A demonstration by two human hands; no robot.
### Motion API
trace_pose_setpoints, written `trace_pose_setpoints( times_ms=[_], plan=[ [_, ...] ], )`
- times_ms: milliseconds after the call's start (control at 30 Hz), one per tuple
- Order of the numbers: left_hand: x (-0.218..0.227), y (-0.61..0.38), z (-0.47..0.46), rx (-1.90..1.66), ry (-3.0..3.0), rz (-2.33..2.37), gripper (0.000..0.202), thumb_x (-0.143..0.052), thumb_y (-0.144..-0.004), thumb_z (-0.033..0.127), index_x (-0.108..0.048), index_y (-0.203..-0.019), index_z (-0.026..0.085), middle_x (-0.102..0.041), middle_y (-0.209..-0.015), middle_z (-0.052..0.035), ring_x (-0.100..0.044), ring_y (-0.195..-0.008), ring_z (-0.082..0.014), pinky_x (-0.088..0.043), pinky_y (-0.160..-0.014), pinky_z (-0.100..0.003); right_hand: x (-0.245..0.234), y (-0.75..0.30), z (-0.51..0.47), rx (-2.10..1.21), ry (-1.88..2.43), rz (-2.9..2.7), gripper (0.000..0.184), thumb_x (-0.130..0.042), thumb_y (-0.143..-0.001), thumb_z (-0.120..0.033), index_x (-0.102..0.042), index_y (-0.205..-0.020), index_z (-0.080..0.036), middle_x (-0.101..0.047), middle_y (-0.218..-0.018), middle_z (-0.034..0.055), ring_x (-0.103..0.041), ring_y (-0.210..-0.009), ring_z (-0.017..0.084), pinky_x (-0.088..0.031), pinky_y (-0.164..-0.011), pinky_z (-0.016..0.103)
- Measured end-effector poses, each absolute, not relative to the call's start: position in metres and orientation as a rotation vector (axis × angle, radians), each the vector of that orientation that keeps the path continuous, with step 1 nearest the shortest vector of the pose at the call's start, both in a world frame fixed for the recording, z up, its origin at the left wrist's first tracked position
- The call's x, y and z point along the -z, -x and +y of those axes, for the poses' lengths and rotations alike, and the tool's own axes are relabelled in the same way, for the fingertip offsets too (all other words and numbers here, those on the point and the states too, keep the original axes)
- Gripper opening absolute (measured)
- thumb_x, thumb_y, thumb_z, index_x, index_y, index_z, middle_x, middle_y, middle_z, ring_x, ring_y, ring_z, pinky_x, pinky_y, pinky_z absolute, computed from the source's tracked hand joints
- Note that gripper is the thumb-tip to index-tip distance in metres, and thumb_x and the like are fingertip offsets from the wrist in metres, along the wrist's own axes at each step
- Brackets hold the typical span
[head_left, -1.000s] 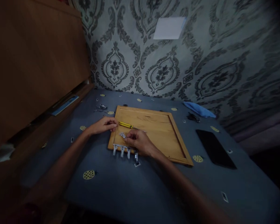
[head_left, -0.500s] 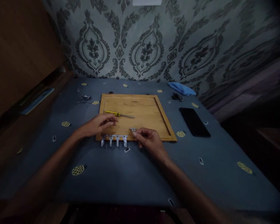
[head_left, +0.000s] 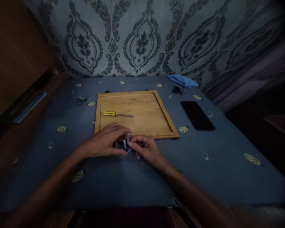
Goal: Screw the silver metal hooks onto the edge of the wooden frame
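Note:
A framed wooden board (head_left: 142,107) lies on the cloth-covered table, with small shiny metal hook-like pieces (head_left: 124,144) along its near edge. My left hand (head_left: 102,142) arches over that edge, thumb and fingers apart around the pieces, and covers most of them. My right hand (head_left: 148,151) is closed, with thumb and forefinger pinching a small metal hook-like piece (head_left: 128,137) close beside my left fingertips. Its exact shape is too dark and partly covered to make out. A yellow-handled screwdriver (head_left: 110,113) rests on the board beyond my left hand.
Right of the board lies a black phone (head_left: 197,115). Behind it are a dark cable bundle (head_left: 178,90) and a blue cloth (head_left: 182,80). Small metal bits (head_left: 80,99) lie left of the board. A wooden cabinet (head_left: 16,53) stands at the left, a patterned wall (head_left: 142,41) behind.
My left hand has come down and toward me from over the board to its near edge. My right hand has moved slightly left with the metal piece, so the hands now nearly meet.

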State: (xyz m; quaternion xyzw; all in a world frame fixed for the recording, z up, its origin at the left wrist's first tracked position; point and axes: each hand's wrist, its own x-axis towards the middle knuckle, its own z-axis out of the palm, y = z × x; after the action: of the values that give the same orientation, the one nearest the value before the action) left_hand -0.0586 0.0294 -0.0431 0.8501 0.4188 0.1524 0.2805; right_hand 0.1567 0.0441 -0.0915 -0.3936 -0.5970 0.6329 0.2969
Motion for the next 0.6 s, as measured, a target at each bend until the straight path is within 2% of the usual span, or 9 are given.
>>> trace_pose_setpoints(
  times_ms=[133, 400, 500, 600],
  plan=[
    [0.045, 0.055, 0.025, -0.388, -2.330, 1.140, 0.062, -0.073, -0.089, 0.050, -0.049, -0.140, 0.024, -0.063, -0.133, -0.0114, -0.055, -0.126, -0.0312, -0.046, -0.105, -0.046, 0.091, -0.158, 0.042, -1.693, 1.042, -1.610, 0.044, -0.076, -0.075, -0.060, -0.063, -0.069, -0.018, -0.056, -0.057, -0.0044, -0.041, -0.038, 0.005, -0.031, -0.038, 0.020],
    [0.054, 0.057, 0.027, -0.432, -2.169, 1.179, 0.071, -0.077, -0.084, 0.050, -0.048, -0.143, 0.024, -0.060, -0.139, -0.0143, -0.055, -0.130, -0.0340, -0.045, -0.108, -0.050, 0.095, -0.162, 0.042, -1.639, 1.004, -1.723, 0.033, -0.069, -0.084, -0.050, -0.063, -0.073, -0.019, -0.054, -0.058, -0.0049, -0.042, -0.043, 0.007, -0.033, -0.041, 0.021],
    [0.055, 0.058, 0.030, -0.548, -1.991, 1.145, 0.062, -0.074, -0.087, 0.040, -0.049, -0.142, 0.026, -0.063, -0.135, -0.0121, -0.059, -0.126, -0.0315, -0.048, -0.105, -0.048, 0.099, -0.166, 0.043, -1.329, 0.926, -1.934, 0.025, -0.062, -0.092, -0.038, -0.066, -0.076, -0.019, -0.059, -0.061, -0.0027, -0.050, -0.050, 0.010, -0.040, -0.051, 0.023],
    [0.056, 0.059, 0.032, -0.698, -1.786, 1.062, 0.044, -0.062, -0.096, 0.034, -0.052, -0.138, 0.024, -0.066, -0.127, -0.0114, -0.065, -0.115, -0.0267, -0.053, -0.095, -0.041, 0.102, -0.170, 0.043, -0.860, 0.769, -2.167, 0.022, -0.056, -0.100, -0.028, -0.068, -0.084, -0.019, -0.068, -0.076, 0.0027, -0.063, -0.069, 0.015, -0.048, -0.067, 0.026]
  ],
)
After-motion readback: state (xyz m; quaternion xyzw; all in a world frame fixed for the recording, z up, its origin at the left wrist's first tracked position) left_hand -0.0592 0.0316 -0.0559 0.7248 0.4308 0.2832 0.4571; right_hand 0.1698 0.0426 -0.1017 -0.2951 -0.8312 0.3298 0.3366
